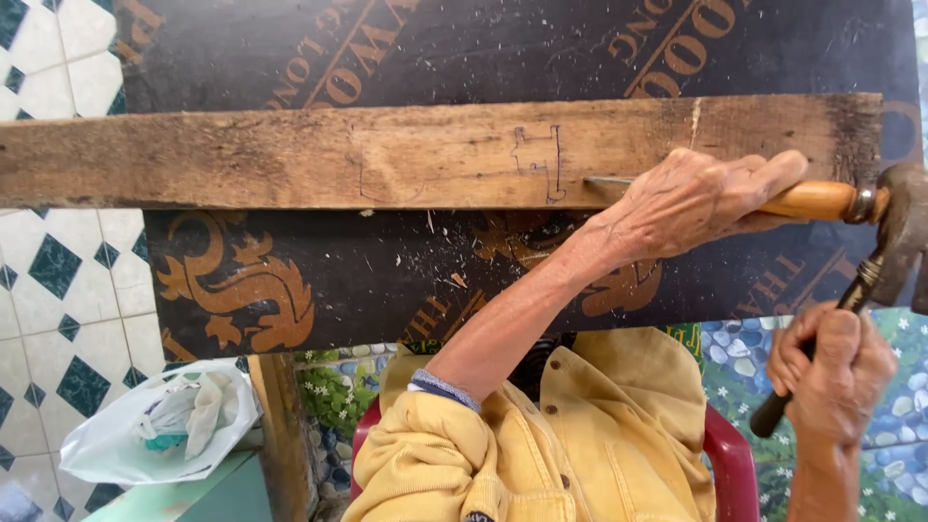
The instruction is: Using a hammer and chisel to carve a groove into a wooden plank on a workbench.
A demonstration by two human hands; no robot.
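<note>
A weathered wooden plank (290, 155) lies across a dark board (406, 280) with orange printing. A pencilled outline (539, 159) is drawn on the plank. My left hand (691, 198) grips a chisel by its wooden handle (822, 200), and the thin metal blade (604, 180) lies flat on the plank, pointing left toward the outline. My right hand (831, 372) holds a hammer by its dark handle (807, 362). The hammer's rusty head (904, 237) is against the butt end of the chisel handle.
Wood chips and dust are scattered over the dark board. A white plastic bag (159, 425) sits on a pale green surface at the lower left. A wooden post (280, 435) stands below the board. Beneath me is a red chair (730, 459), and the floor (58, 290) is white and green tile.
</note>
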